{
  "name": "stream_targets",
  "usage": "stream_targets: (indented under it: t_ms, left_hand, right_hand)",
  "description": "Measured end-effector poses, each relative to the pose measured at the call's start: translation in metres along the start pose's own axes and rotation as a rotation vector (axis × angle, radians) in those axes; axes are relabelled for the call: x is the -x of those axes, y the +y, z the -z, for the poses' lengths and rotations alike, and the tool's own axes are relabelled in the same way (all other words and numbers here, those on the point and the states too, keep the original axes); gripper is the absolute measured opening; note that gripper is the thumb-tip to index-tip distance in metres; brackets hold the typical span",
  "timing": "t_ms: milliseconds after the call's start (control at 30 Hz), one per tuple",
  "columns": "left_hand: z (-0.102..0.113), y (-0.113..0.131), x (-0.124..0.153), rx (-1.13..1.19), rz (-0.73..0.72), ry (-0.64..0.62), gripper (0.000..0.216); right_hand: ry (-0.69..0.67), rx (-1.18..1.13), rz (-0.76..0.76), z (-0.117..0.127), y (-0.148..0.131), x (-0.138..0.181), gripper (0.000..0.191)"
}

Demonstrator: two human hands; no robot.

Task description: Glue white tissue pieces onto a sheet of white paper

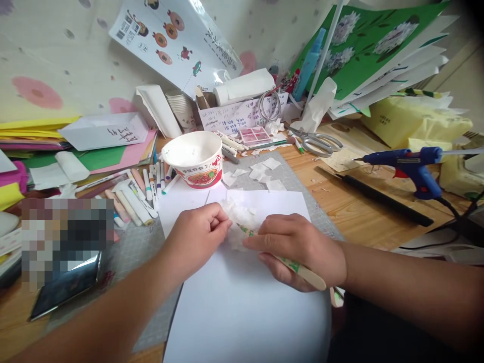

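On a white paper sheet [242,302] lies a small heap of white, fluffy, torn tissue [239,210]. My right hand [298,247] is closed around a wooden craft stick [308,276] with a green leafy pattern. Its rounded end sticks out below my palm, while the other end reaches into the tissue. At the left edge of the heap, my left hand [202,229] pinches with thumb and forefinger; what is between them is too small to make out. Behind the heap stands a white paper bowl [192,159] with a red base and a food picture.
Markers [136,199] lie left of the bowl, and a dark phone [71,282] rests nearer me. Paper scraps [264,174] cover part of the grey cutting mat [242,164]. To the right are scissors [317,141], a black-handled tool [385,199] and a blue glue gun [419,164].
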State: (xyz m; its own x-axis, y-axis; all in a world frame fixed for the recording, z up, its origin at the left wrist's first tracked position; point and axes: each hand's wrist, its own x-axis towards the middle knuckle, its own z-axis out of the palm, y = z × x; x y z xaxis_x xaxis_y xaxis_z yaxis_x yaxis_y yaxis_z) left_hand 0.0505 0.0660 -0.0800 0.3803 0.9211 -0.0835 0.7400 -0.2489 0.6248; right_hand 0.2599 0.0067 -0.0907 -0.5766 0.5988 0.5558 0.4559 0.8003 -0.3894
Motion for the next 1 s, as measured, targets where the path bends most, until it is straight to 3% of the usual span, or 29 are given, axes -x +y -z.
stream_targets:
  t_ms: [400,700,1000]
  left_hand:
    - [-0.003,-0.005,-0.003,-0.047,-0.079,0.041,0.012]
    - [0.002,-0.002,-0.001,0.053,0.023,-0.010,0.012]
    - [0.004,-0.004,-0.003,0.055,0.033,-0.044,0.009]
  right_hand:
    - [-0.091,0.024,-0.137,-0.007,0.004,-0.010,0.031]
    - [-0.092,-0.043,-0.219,-0.009,0.008,-0.018,0.032]
    - [-0.041,-0.256,-0.548,-0.006,0.011,-0.039,0.022]
